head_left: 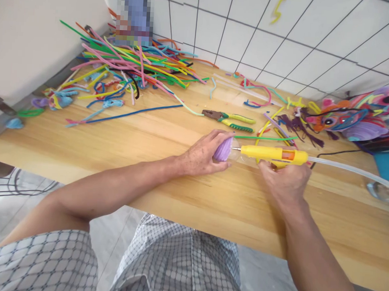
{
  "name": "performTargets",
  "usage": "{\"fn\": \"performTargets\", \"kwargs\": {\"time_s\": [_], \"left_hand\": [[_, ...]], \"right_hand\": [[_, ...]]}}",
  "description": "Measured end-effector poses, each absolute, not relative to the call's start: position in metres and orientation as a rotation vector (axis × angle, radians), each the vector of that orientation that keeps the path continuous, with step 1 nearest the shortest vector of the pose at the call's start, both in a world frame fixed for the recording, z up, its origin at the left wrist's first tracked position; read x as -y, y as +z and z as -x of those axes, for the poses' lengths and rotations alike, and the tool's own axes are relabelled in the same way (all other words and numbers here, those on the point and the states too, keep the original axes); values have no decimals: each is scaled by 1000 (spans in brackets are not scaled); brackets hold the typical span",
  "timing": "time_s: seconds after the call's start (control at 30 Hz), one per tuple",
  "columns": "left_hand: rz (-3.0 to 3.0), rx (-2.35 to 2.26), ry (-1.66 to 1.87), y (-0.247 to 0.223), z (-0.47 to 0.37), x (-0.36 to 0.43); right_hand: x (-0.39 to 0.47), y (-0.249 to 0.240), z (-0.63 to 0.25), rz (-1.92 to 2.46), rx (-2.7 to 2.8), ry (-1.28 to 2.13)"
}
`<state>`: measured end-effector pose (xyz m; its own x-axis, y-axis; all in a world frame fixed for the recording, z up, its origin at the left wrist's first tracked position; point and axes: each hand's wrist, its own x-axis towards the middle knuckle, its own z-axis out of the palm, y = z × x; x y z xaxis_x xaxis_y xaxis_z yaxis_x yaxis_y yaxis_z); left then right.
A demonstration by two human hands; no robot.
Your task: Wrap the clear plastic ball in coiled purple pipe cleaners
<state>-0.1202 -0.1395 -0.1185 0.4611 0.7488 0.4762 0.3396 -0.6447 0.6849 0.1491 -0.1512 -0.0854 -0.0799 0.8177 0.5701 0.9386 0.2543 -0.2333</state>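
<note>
My left hand is wrapped round a purple, ridged piece near the middle of the wooden table. A yellow glue gun with a long clear glue stick in its rear is gripped in my right hand. The gun's metal tip points left and meets or nearly meets the right side of the purple piece; which of the two I cannot tell. Something clear and see-through lies beside the piece, under the nozzle. A green stem lies just behind the gun.
Pliers with yellow-green handles lie behind my hands. A heap of coloured stems fills the back left. Colourful fuzzy figures stand at the right, near a black cable. White tiled wall rises behind the table.
</note>
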Motion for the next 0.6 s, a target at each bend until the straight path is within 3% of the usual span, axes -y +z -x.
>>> {"fn": "performTargets", "kwargs": {"time_s": [0.6], "left_hand": [[-2201,-923,1052,-118,121,139]], "right_hand": [[150,-87,-151,1612,1941,-235]]}}
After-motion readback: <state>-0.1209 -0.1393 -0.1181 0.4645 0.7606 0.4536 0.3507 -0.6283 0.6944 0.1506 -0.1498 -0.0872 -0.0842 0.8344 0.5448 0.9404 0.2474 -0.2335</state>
